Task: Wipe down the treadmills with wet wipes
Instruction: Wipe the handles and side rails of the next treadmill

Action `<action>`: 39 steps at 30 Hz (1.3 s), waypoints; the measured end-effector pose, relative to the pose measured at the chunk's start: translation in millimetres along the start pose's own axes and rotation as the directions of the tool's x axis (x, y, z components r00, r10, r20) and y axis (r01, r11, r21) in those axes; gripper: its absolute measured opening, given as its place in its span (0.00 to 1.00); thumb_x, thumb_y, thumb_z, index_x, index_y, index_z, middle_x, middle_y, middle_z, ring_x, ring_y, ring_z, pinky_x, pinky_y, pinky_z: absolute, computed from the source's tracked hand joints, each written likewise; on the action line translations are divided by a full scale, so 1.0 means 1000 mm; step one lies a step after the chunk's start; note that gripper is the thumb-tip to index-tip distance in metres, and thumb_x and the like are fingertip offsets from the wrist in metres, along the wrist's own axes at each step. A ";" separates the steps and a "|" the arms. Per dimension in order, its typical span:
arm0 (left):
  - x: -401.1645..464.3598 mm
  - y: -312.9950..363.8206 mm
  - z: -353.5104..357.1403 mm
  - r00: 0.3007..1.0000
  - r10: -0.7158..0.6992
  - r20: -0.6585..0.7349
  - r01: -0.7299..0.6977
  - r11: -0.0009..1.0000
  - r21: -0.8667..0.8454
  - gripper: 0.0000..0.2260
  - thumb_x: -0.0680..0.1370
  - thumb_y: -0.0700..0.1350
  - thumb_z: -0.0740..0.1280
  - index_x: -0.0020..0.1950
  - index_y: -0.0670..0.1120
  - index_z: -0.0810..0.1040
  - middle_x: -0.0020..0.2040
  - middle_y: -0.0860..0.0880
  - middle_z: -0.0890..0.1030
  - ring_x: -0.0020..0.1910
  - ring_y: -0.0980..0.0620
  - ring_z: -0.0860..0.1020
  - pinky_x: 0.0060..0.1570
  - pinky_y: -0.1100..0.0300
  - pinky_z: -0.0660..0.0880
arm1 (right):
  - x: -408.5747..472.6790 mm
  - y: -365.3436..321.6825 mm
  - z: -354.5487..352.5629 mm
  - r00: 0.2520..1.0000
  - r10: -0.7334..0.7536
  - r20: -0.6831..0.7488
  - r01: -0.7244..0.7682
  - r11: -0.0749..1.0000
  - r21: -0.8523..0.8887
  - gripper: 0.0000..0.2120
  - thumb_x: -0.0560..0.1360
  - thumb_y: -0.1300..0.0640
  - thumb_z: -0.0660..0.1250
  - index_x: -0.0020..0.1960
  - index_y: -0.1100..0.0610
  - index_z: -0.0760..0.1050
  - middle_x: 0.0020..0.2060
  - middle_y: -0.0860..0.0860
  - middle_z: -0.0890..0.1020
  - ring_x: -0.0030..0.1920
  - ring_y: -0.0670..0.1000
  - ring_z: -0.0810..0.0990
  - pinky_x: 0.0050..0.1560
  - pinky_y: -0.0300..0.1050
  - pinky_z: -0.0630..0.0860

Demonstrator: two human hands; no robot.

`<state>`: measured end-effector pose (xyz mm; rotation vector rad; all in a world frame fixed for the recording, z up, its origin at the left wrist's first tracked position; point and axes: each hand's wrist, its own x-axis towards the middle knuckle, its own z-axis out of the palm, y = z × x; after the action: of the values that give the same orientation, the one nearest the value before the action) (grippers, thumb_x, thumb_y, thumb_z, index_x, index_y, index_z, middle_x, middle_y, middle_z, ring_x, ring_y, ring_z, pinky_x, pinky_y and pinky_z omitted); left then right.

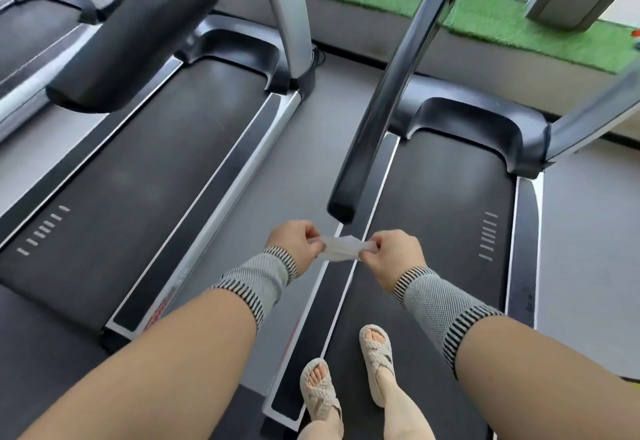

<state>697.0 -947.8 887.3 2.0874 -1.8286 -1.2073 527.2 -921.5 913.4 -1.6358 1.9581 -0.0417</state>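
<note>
wipe: wet wipe (341, 248) stretched mid-air betw your hands, above right treadmill's (446, 218) left side rail
grip: left hand (294, 242) + right hand (389, 256) each pinching one end
risk: pull too hard → it tears, or slips & drops on the belt
handrail: handrail (374, 107) just ahead, prob next surface
feet: sandals (375, 356) on belt; damp deck = slip

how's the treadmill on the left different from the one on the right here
The right treadmill has the person's sandalled feet on it; the left treadmill has nobody on it. The wet wipe, stretched between left hand and right hand, is held above the right one's near rail. Both have dark belts and silver-edged side rails.
</note>
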 end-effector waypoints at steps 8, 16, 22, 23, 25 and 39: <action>-0.035 0.026 -0.016 0.997 0.010 -0.077 -0.027 0.973 -0.230 0.06 0.76 0.46 0.68 0.38 0.51 0.76 0.38 0.49 0.83 0.40 0.50 0.81 0.40 0.61 0.76 | -0.023 -0.007 -0.028 0.993 0.051 -0.104 -0.018 0.954 0.301 0.07 0.72 0.54 0.66 0.43 0.56 0.80 0.33 0.48 0.79 0.38 0.49 0.77 0.39 0.38 0.72; -0.041 0.058 -0.034 0.995 0.093 0.025 -0.082 0.952 -0.296 0.15 0.76 0.33 0.58 0.53 0.46 0.81 0.46 0.49 0.80 0.45 0.52 0.76 0.46 0.61 0.73 | -0.011 -0.032 -0.042 0.984 -0.078 -0.160 0.118 0.958 0.260 0.02 0.74 0.54 0.67 0.46 0.51 0.78 0.42 0.47 0.81 0.46 0.49 0.79 0.46 0.36 0.71; -0.031 0.037 -0.030 0.999 -0.029 -0.040 0.016 0.957 -0.290 0.15 0.76 0.32 0.57 0.52 0.49 0.76 0.44 0.48 0.79 0.39 0.51 0.75 0.39 0.62 0.72 | 0.016 -0.040 -0.027 0.967 -0.204 -0.155 0.215 0.975 0.056 0.10 0.77 0.59 0.60 0.55 0.55 0.77 0.51 0.52 0.77 0.51 0.55 0.77 0.49 0.43 0.71; -0.030 0.033 -0.029 0.999 -0.034 -0.038 0.021 0.953 -0.304 0.14 0.76 0.33 0.59 0.50 0.49 0.77 0.45 0.49 0.80 0.41 0.51 0.76 0.42 0.62 0.73 | 0.017 -0.040 -0.023 0.966 -0.203 -0.160 0.212 0.976 0.046 0.09 0.77 0.59 0.60 0.54 0.56 0.78 0.50 0.52 0.76 0.50 0.55 0.76 0.47 0.42 0.70; -0.031 0.029 -0.025 0.999 -0.040 -0.019 0.032 0.947 -0.319 0.13 0.76 0.33 0.59 0.47 0.49 0.76 0.49 0.48 0.81 0.48 0.51 0.80 0.48 0.59 0.75 | 0.013 -0.034 -0.013 0.976 -0.191 -0.104 0.190 0.982 -0.016 0.10 0.77 0.59 0.59 0.54 0.56 0.78 0.50 0.52 0.77 0.51 0.54 0.76 0.48 0.42 0.70; -0.043 0.016 -0.006 0.997 -0.060 -0.056 0.035 0.930 -0.366 0.14 0.76 0.32 0.58 0.47 0.49 0.76 0.49 0.49 0.81 0.52 0.50 0.81 0.51 0.54 0.76 | -0.005 -0.012 -0.009 1.000 0.014 -0.027 -0.014 1.000 0.016 0.14 0.77 0.59 0.59 0.57 0.53 0.80 0.54 0.51 0.81 0.56 0.55 0.78 0.53 0.43 0.74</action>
<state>690.3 -916.6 920.7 1.9432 -1.4005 -1.3499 534.6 -923.2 927.3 -1.6193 1.9847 -0.0737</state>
